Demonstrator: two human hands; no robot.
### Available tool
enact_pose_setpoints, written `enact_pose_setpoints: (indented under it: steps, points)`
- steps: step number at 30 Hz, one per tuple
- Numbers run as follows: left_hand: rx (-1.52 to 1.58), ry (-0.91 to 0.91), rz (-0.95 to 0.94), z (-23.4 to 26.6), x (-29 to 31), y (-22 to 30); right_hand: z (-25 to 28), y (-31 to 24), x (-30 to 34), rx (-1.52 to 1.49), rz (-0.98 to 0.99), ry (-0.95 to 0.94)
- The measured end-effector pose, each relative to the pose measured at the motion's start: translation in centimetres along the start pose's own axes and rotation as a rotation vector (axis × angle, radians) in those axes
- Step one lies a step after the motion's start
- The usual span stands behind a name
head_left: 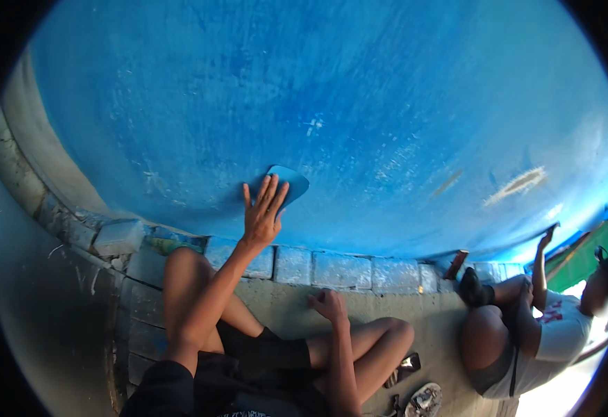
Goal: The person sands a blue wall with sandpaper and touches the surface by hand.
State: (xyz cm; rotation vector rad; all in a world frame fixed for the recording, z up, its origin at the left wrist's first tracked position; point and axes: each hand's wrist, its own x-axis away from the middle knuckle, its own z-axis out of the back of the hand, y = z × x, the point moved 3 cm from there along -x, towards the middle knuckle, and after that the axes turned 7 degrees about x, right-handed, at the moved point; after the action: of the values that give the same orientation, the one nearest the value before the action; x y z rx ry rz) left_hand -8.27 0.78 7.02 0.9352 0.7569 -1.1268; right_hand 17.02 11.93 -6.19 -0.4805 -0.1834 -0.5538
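Note:
My left hand (263, 212) is raised against a blue painted wall (213, 104), its fingers stretched and spread over a thin blue-grey sheet that looks like sandpaper (292, 182). The fingers press the sheet to the paint, and its rounded edge shows past them on the upper right. Scuffs and pale worn spots mark the paint around it. Lower down, my right hand (329, 304) hovers by my bent right knee, apart from the wall. Its fingers are loosely curled, and nothing shows in them.
A row of grey blocks (342, 270) edges the wall's foot above a concrete floor (425, 316). At the right sits another person (561, 326), one hand holding a dark flat thing to the wall. A dark upright block (456, 264) leans nearby. Sandals (423, 401) lie beside my right leg.

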Motion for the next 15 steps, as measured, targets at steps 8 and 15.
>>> enact_pose_setpoints:
  steps: [8, 15]
  points:
    - [0.267, -0.464, -0.129, -3.8, 5.9, 4.1, -0.1, 3.7, -1.1, -0.496, -0.13, -0.037]
    - [0.38, -0.605, 0.644, 0.2, 6.4, 7.6, -0.1, 2.6, 0.3, -0.348, -0.071, 0.162]
